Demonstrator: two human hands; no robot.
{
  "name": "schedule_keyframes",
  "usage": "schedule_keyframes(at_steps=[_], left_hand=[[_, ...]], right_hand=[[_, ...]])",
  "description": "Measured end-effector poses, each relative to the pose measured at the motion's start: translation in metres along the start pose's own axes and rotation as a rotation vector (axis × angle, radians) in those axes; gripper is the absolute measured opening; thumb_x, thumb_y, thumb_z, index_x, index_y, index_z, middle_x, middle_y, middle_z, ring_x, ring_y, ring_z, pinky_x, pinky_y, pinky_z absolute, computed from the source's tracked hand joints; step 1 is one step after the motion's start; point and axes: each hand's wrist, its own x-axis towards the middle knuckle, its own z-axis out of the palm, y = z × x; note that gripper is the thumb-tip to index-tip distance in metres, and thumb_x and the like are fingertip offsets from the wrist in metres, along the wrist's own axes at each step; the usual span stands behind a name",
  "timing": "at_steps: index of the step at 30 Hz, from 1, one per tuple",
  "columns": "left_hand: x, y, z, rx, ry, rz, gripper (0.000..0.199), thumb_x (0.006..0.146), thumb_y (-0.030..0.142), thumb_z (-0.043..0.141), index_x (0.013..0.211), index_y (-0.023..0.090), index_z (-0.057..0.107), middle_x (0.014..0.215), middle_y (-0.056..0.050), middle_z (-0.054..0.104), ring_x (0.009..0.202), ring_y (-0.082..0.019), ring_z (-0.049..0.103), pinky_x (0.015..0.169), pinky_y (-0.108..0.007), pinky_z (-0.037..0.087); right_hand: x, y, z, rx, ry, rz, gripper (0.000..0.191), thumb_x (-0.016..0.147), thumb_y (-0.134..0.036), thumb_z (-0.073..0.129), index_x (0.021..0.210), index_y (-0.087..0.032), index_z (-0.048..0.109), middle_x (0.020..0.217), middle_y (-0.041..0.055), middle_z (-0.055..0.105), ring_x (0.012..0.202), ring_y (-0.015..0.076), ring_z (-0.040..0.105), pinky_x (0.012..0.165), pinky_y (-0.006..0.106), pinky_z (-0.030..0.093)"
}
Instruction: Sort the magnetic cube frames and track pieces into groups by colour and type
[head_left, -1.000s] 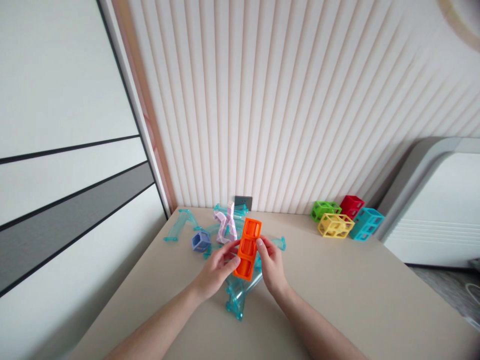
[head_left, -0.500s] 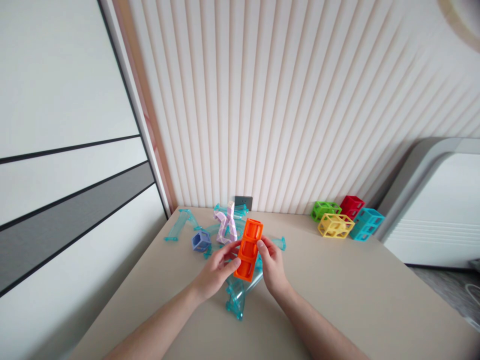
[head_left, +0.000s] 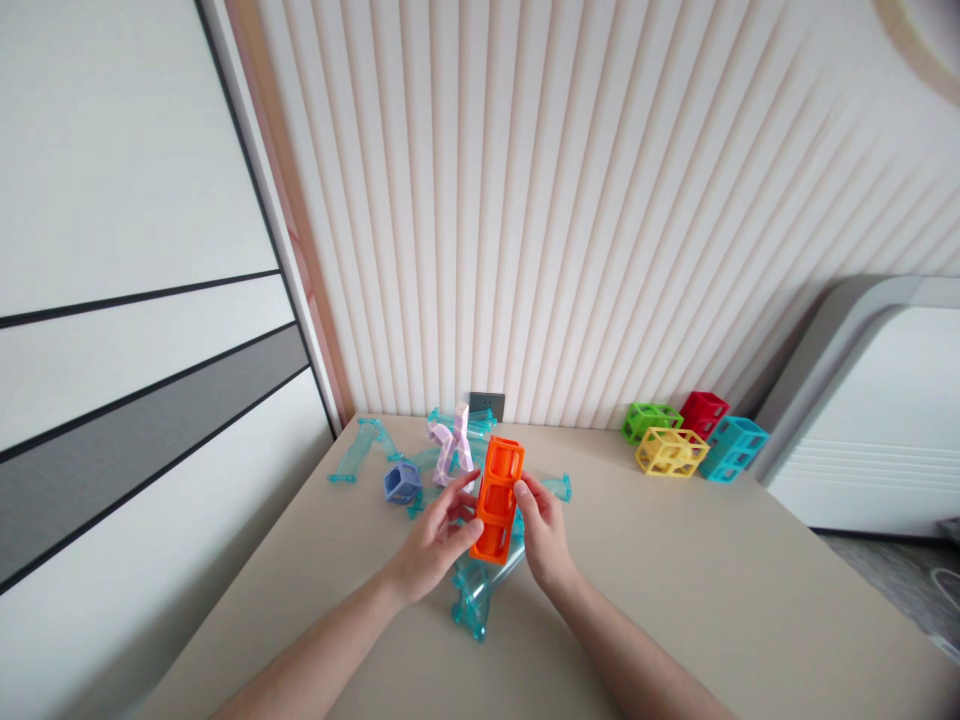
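An orange stack of three open-framed cubes (head_left: 499, 499) is held over the table, tilted a little to the right at its top. My left hand (head_left: 441, 535) has its thumb on the lower cube at the left side, with the fingers partly behind. On the right side, my right hand (head_left: 543, 525) grips the middle cube between thumb and fingers. Beneath and behind the hands lie clear teal track pieces (head_left: 472, 600), partly hidden by the stack. Lilac zigzag pieces (head_left: 452, 452) stand behind my left hand, and a blue cube (head_left: 403, 482) sits to its left.
At the back right of the table (head_left: 675, 580) are a green block (head_left: 651, 422), a red block (head_left: 703, 413), a yellow block (head_left: 671, 452) and a turquoise block (head_left: 735, 448). A ribbed wall with a dark socket (head_left: 487, 404) borders the back.
The fingers of my left hand have shifted slightly and the orange stack has turned a little more upright. My right hand has hardly moved.
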Motion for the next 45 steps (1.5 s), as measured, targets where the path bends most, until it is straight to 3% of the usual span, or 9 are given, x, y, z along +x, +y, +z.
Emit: schedule_keyframes(at_steps=[3,12,23,29,34,40,45], left_hand=[[-0.002,0.0,0.001,0.061,-0.003,0.029,0.066,0.094,0.044,0.063,0.154,0.032,0.037,0.121,-0.007,0.064,0.105,-0.021,0.061,0.098,-0.037,0.051],[-0.006,-0.003,-0.002,0.303,-0.028,0.046,0.06,0.099,0.045,0.052,0.155,0.033,0.035,0.155,-0.006,0.047,0.13,-0.025,0.053,0.113,-0.039,0.041],[-0.006,0.0,-0.001,0.34,-0.042,0.031,0.059,0.099,0.048,0.05,0.154,0.03,0.038,0.16,-0.005,0.041,0.143,-0.027,0.043,0.119,-0.04,0.033],[-0.006,-0.001,0.002,0.312,-0.026,0.049,0.057,0.099,0.048,0.05,0.153,0.031,0.04,0.157,-0.006,0.046,0.141,-0.027,0.044,0.117,-0.04,0.036],[-0.005,0.001,0.002,0.214,0.032,0.035,0.066,0.096,0.049,0.056,0.155,0.027,0.036,0.134,-0.011,0.062,0.112,-0.024,0.063,0.1,-0.038,0.051],[0.0,0.007,0.002,0.165,0.049,0.031,0.058,0.092,0.052,0.062,0.138,0.019,0.057,0.115,-0.01,0.071,0.092,-0.021,0.068,0.089,-0.033,0.054],[0.001,0.006,0.005,0.13,0.081,0.006,0.052,0.091,0.05,0.064,0.131,0.017,0.062,0.112,-0.01,0.073,0.098,-0.024,0.069,0.09,-0.035,0.054]], right_hand=[[-0.001,0.0,0.001,0.003,-0.001,0.007,0.047,0.089,-0.06,0.061,0.109,-0.019,0.075,0.09,0.0065,0.078,0.084,0.0255,0.07,0.079,0.035,0.057],[-0.001,-0.009,0.002,0.04,-0.017,0.02,0.045,0.086,-0.059,0.066,0.103,-0.018,0.076,0.091,0.0073,0.078,0.087,0.0277,0.072,0.084,0.039,0.058],[0.001,-0.009,0.0,0.006,-0.03,-0.001,0.045,0.086,-0.06,0.064,0.097,-0.017,0.075,0.089,0.0076,0.077,0.085,0.0274,0.071,0.078,0.036,0.058],[-0.001,-0.007,0.001,-0.014,-0.015,-0.003,0.045,0.088,-0.06,0.063,0.097,-0.017,0.075,0.087,0.0067,0.077,0.085,0.0271,0.071,0.077,0.035,0.057],[-0.003,-0.005,0.004,-0.04,-0.008,0.01,0.049,0.09,-0.063,0.059,0.1,-0.018,0.075,0.083,0.006,0.076,0.083,0.0269,0.07,0.075,0.035,0.058],[-0.006,-0.002,0.005,-0.078,-0.076,-0.016,0.044,0.092,-0.058,0.058,0.105,-0.019,0.075,0.09,0.0067,0.077,0.083,0.0253,0.068,0.079,0.037,0.056],[-0.007,-0.002,0.004,-0.105,-0.076,-0.017,0.046,0.094,-0.058,0.056,0.104,-0.018,0.075,0.089,0.0068,0.076,0.083,0.0246,0.068,0.08,0.035,0.055]])
